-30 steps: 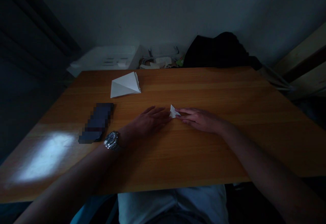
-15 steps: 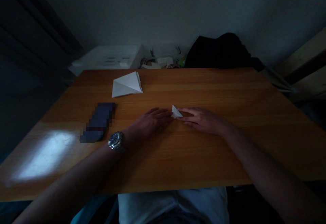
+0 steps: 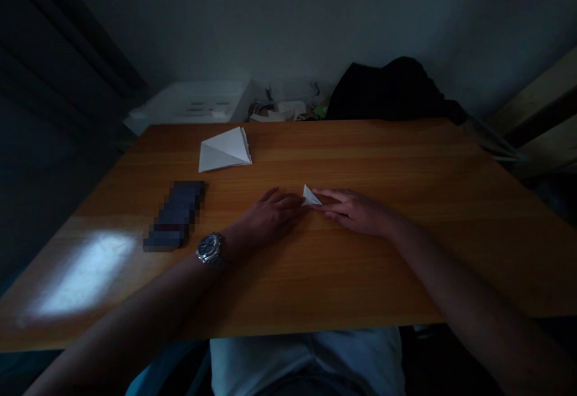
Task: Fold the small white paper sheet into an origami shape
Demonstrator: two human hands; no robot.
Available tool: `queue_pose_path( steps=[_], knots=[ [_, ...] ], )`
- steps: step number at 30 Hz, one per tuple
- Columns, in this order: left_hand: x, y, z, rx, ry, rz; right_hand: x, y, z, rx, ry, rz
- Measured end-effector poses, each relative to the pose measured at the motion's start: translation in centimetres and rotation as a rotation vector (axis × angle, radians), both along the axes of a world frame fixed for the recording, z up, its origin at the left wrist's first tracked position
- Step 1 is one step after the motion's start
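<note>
A small piece of folded white paper with a pointed tip sits on the wooden table between my two hands. My left hand holds its left corner; the fingers lie close together and the fingertips cover that edge. On the other side, my right hand grips the paper's right edge, its index finger along the far side and another finger on the near side. The paper's lower folds are partly hidden under the fingertips. A metal watch is on my left wrist.
A larger folded white paper stack lies at the back left of the table. Left of my hand is a dark, pixelated object. Behind the table are a white plastic bin, small clutter and a black cloth-like heap.
The fingers of my left hand are slightly more bent and raised. The small folded paper has shifted a touch to the left, and my right fingertips have moved with it.
</note>
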State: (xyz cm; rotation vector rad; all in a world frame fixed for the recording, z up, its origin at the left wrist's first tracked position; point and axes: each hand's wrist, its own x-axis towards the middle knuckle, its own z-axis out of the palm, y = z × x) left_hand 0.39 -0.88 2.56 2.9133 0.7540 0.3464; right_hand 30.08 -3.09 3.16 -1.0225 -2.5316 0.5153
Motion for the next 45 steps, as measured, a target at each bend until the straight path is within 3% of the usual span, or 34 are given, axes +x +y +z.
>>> queue_pose_path(
  steps=[5, 13, 28, 45],
  knots=[
    [0.0, 0.0, 0.1, 0.000, 0.018, 0.003, 1.4, 0.0, 0.1, -0.097, -0.038, -0.019],
    [0.3, -0.3, 0.5, -0.012, -0.020, -0.014, 0.6, -0.4, 1.0, -0.060, -0.033, -0.031],
    [0.4, -0.2, 0.5, -0.017, -0.043, -0.016, -0.7, -0.2, 0.1, 0.077, -0.014, -0.121],
    [0.0, 0.3, 0.1, -0.074, -0.149, -0.027, -0.4, 0.3, -0.8, 0.039, 0.104, -0.072]
  ],
)
